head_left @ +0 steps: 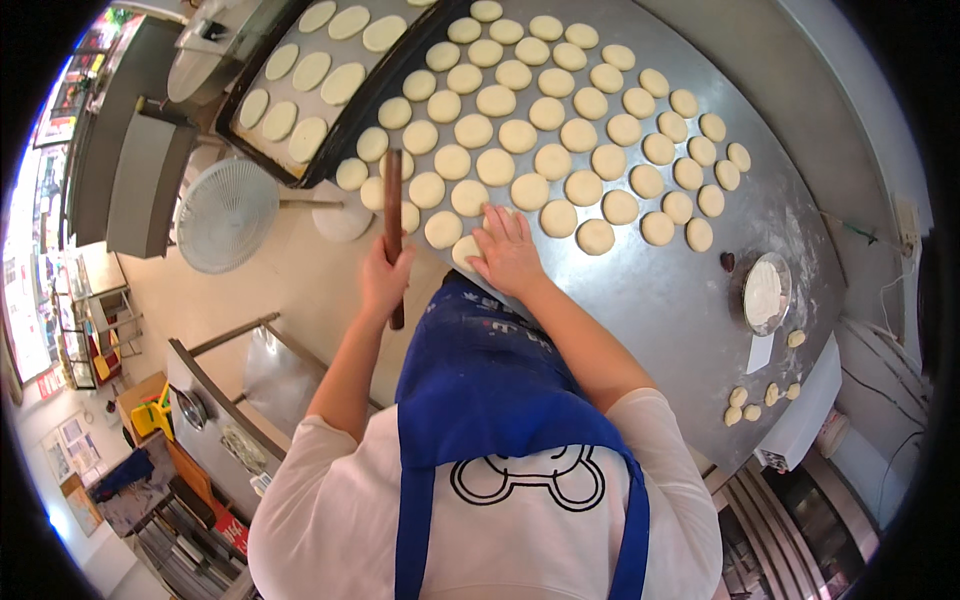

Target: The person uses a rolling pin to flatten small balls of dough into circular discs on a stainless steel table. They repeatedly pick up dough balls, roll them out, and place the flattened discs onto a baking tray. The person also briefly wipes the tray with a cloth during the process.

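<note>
My left hand (pixel 383 272) is closed round a dark wooden rolling pin (pixel 394 205), held upright in the picture over the table's left edge. My right hand (pixel 510 255) lies with fingers stretched out over a dough round at the near edge of the metal table (pixel 640 320); the fingers partly cover that piece. Beside its thumb sits another dough round (pixel 467 253). Many flat, pale dough rounds (pixel 530 191) spread in rows from here to the far end. The rolling pin hides parts of a few of them.
A dark-rimmed tray (pixel 225 120) with flattened dough ovals stands at the far left. On the right are a bowl of flour (pixel 765 293), a small dark object (pixel 727 262) and several small dough lumps (pixel 738 397). A fan (pixel 228 215) stands left of the table.
</note>
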`<state>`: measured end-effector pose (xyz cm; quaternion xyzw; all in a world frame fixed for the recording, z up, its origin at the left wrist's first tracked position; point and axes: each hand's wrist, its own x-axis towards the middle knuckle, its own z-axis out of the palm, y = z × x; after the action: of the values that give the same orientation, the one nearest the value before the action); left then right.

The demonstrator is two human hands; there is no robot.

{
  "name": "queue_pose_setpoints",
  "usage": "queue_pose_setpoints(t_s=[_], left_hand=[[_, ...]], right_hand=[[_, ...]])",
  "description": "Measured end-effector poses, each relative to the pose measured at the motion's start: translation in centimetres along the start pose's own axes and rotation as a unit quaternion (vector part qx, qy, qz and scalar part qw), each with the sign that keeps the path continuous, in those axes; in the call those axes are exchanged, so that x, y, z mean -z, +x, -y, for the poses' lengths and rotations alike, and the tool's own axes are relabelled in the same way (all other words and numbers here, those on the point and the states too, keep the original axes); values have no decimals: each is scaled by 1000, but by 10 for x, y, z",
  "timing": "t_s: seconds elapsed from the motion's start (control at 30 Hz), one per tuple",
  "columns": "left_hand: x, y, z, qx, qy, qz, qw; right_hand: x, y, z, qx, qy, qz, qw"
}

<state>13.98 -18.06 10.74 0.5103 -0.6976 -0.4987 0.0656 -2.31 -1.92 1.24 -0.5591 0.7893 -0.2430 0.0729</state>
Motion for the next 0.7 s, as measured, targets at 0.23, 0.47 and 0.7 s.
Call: queue_pose_setpoints(t_s=[0.23, 0.47, 0.7], left_hand=[[-39, -17, 2, -137, 112, 86, 980], [-105, -12, -22, -221, 91, 239, 941], [-163, -22, -30, -269, 144, 366, 879]], right_hand=[[-5, -7, 4, 51, 105, 163, 980], [87, -78, 19, -233, 246, -30, 940], [129, -176, -65, -334, 59, 211, 917]])
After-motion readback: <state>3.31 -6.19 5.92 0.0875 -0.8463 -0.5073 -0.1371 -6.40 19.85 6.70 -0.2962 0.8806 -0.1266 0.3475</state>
